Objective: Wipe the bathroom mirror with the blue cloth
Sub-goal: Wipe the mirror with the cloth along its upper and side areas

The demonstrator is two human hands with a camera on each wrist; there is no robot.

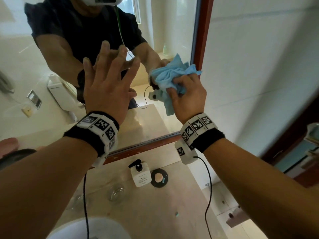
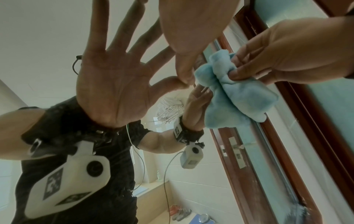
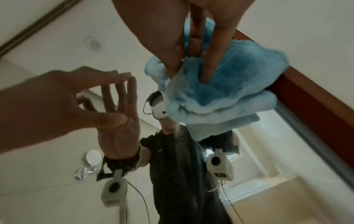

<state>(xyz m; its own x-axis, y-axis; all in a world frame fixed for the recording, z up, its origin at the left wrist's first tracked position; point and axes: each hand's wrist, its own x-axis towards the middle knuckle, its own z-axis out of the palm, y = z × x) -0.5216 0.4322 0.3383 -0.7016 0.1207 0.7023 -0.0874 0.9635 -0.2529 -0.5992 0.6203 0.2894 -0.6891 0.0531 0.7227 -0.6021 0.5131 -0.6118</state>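
A person is standing at a bathroom mirror [image 1: 160,23], seen from a head camera looking down along both forearms. The right hand [image 1: 188,97] is gripping a bunched blue cloth [image 1: 172,75], fingers curled into its folds, and is pressing it against the glass close to the mirror's right edge, just beside the red-brown frame [image 1: 204,31]. The left hand [image 1: 107,87] is spread wide, fingers straight, holding nothing; its fingertips are meeting their own reflection, so it appears to be bracing on the glass towards the middle of the mirror.

Below the mirror's lower edge, a table [image 1: 155,207] is carrying a white pump bottle [image 1: 140,175], a round dark dish [image 1: 159,177] just beside it, and a clear glass [image 1: 116,192] nearer the basin [image 1: 107,228].

To wipe well from here, the cloth probably needs flattening so that more of it is touching the glass, then drawing in overlapping strokes away from the frame. The braced left hand is likely leaving prints, so its patch will want wiping too.
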